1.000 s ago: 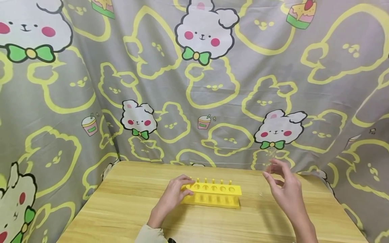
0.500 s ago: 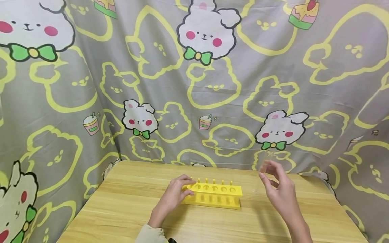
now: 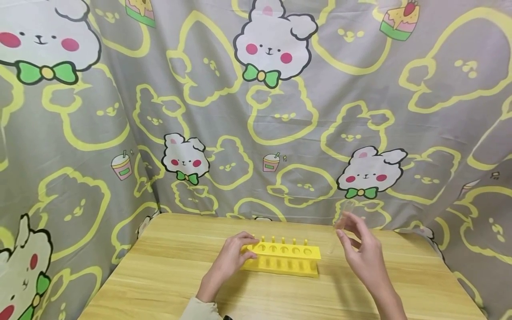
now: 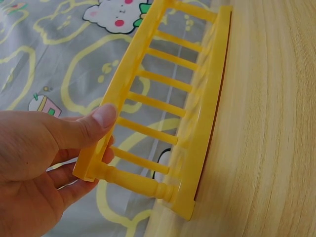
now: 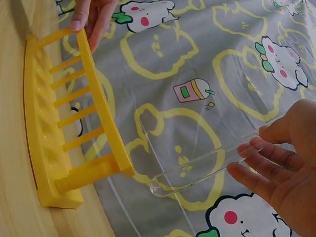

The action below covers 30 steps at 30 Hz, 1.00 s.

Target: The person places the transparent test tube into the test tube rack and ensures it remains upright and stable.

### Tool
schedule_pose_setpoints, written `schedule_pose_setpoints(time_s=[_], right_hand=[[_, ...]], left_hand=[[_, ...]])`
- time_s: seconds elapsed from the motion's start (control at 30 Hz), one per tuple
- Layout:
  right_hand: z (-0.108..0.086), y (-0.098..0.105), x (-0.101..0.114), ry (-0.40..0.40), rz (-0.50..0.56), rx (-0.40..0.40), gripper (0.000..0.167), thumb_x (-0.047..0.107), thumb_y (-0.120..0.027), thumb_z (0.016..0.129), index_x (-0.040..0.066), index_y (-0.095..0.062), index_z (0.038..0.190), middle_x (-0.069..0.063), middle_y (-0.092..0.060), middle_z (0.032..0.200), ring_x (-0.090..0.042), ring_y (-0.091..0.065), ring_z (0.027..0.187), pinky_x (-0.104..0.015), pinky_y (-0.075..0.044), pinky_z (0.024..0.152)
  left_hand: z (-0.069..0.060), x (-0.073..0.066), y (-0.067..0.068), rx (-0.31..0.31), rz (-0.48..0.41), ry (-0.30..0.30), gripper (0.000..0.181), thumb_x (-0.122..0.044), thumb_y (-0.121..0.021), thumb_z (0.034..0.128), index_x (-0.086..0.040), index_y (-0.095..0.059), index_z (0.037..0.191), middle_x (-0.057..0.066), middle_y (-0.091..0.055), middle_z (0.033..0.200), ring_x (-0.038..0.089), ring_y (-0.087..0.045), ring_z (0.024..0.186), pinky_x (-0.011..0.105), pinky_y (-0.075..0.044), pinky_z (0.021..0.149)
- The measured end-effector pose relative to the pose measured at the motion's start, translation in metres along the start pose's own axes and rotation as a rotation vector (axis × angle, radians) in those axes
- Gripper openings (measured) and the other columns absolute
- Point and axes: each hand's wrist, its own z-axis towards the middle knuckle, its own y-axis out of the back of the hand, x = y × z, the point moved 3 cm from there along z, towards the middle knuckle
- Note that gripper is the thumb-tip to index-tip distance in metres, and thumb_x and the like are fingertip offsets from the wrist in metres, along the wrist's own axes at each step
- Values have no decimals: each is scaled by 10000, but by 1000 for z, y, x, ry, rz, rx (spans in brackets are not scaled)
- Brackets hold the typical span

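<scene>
Tube of clear, see-through stuff [image 5: 190, 175], long and thin with a round bottom, is up in the air over the table, held in the right hand [image 3: 365, 245]. The thumb and fingertips of that hand pinch it near its upper part. I cannot tell if it is glass or plastic. The tube leans, with its round bottom pointing down and toward the yellow rack with a long, flat top board [image 3: 286, 254]. The bottom of the tube is near the right end of the rack, a little apart from it.

The left hand [image 3: 229, 253] holds the left end of the rack's top board, with the thumb on one side and the fingers on the other. The rack sits upright on its bottom board [image 4: 207, 123]. Its top board has a row of round holes, and small yellow pegs [image 3: 283, 240] stick up along the back edge.

Under the rack is a light brown table with wood stripes [image 3: 160, 266]. A pale sleeve [image 3: 202, 309] shows at the left wrist. Behind the table hangs a big gray cloth [image 3: 236, 122], with yellow bunny outlines, white bunny faces in green bows, pink cups and little cakes on it.
</scene>
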Motion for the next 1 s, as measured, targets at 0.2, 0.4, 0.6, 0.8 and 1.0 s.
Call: schedule_pose_setpoints(time_s=[0.2,0.4,0.6,0.8,1.0], right_hand=[[1,-10,0,17,38,9,542,-148,-724,877,49,-598,1366,-71,-701,1069,12,-656,1026,-117,-570,792],[3,-17,2,33,52,6,546,-159,-731,862,47,-610,1353,-77,-701,1057,-21,-668,1017,-126,-577,783],[5,-22,3,49,36,15,554,-156,-738,858,61,-616,1353,-87,-700,1049,-80,-687,1013,-118,-572,784],[6,-25,3,34,36,34,527,-132,-735,875,78,-622,1344,-43,-711,1071,-34,-665,1029,-138,-585,776],[6,-30,3,39,36,43,521,-131,-735,876,82,-621,1338,-43,-714,1069,-99,-685,1021,-156,-593,772]], left_hand=[[0,-1,0,-6,4,6,362,-51,-826,834,37,-735,1173,129,-699,1147,294,-683,1060,370,-594,950],[-1,-2,0,-5,6,9,359,-54,-824,836,34,-736,1173,126,-698,1148,290,-682,1062,359,-594,949],[-1,-2,1,-8,6,4,352,-56,-824,838,36,-738,1167,125,-700,1144,286,-684,1058,355,-596,943],[0,-1,0,1,15,12,353,-60,-828,835,29,-740,1166,114,-700,1145,286,-681,1063,358,-592,951],[-1,0,0,-2,21,15,357,-61,-833,827,21,-743,1163,108,-701,1145,286,-680,1065,366,-591,955]])
